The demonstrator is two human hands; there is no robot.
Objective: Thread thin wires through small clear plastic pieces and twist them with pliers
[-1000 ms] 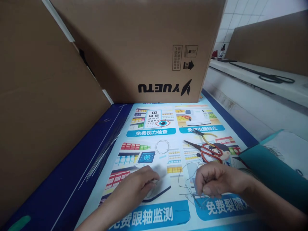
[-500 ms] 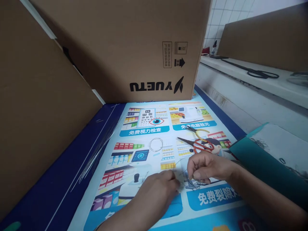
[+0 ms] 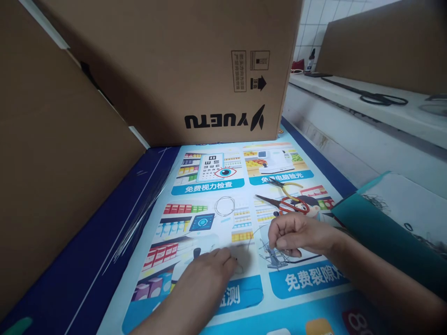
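My left hand (image 3: 214, 270) is low over the printed poster mat (image 3: 244, 321), its fingers curled together near a thin wire loop; what they pinch is too small to make out. Right of it, my right hand (image 3: 289, 235) has its thumb and fingers pressed together, with a thin wire (image 3: 256, 230) arching leftward from them. Beneath and beside the right fingertips lies a tangle of short wires (image 3: 275, 258). A round wire coil (image 3: 225, 206) rests farther up the mat. Red-handled scissors (image 3: 284, 204) and yellow-handled pliers (image 3: 286, 186) lie beyond my right hand.
Large cardboard boxes (image 3: 157, 70) stand behind and left. Long thin wires (image 3: 134, 225) lie along the mat's left side. A teal box (image 3: 387, 223) holding wire pieces is at right. Black scissors (image 3: 384, 98) rest on the white ledge (image 3: 349, 90).
My left hand has moved left, away from the wire tangle and my right hand, uncovering more of the mat. My right hand stays nearly in place. The view has shifted slightly.
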